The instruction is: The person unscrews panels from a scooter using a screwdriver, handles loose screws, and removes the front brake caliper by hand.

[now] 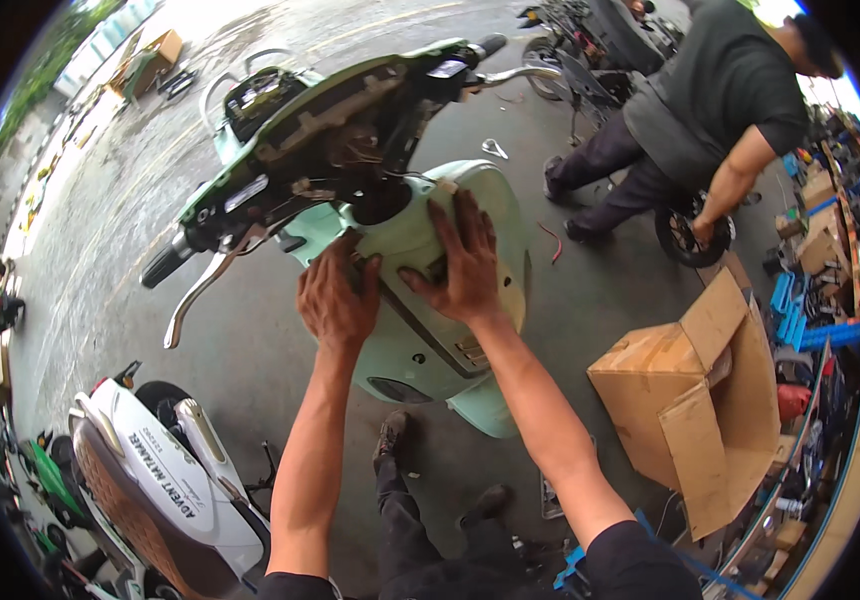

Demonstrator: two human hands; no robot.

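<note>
Bodywork (395,352) in pale green, the front of a scooter, sits at the centre of the clock, with a dark strip running down its face. The left hand (338,300) lies on it at nine o'clock, thumb parted from the fingers; whether its fingertips hook over an edge I cannot tell. The right hand (465,265) rests towards one o'clock of the same piece, spread wide and palm down, thumb pointing at the other hand. At eleven o'clock stands the handlebar assembly (300,130), its inside exposed, and a silver lever (197,297) reaches out to nine. A co-worker (695,110) bends at two o'clock, one hand at a small wheel (692,238). An open cardboard box (650,400) sits at four, a white scooter (155,455) at eight
</note>
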